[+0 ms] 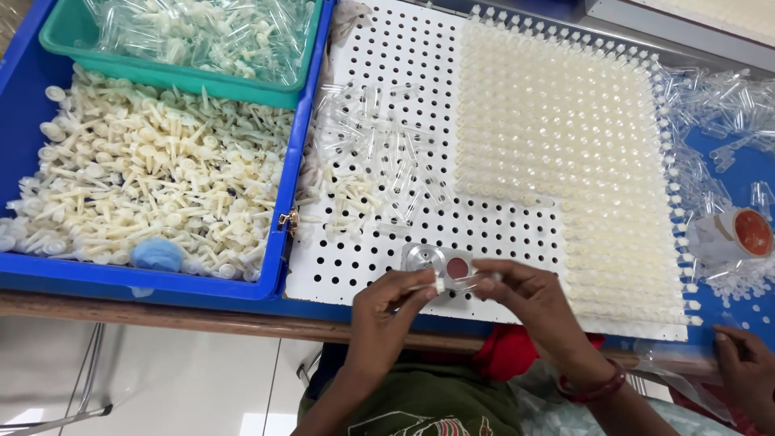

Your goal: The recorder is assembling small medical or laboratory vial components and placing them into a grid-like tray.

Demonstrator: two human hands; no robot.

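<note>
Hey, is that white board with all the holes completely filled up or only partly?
Partly filled. The white perforated board has cream-capped pieces standing in rows across its right part, while many holes on its left and lower-left stay bare, with loose clear tubes lying there.

Bare perforated board (492, 230) lies open ahead; loose clear tubes (379, 153) and standing tube rows (565, 121) crowd beyond.

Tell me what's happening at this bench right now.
A person's left hand and right hand meet at the near edge of a white perforated board, pinching a small white plug and a clear tube together. Much of the board's right side is filled with rows of capped tubes; loose clear tubes lie on its left. A blue bin of white plugs sits to the left. Another person's hand shows at the far right.
</note>
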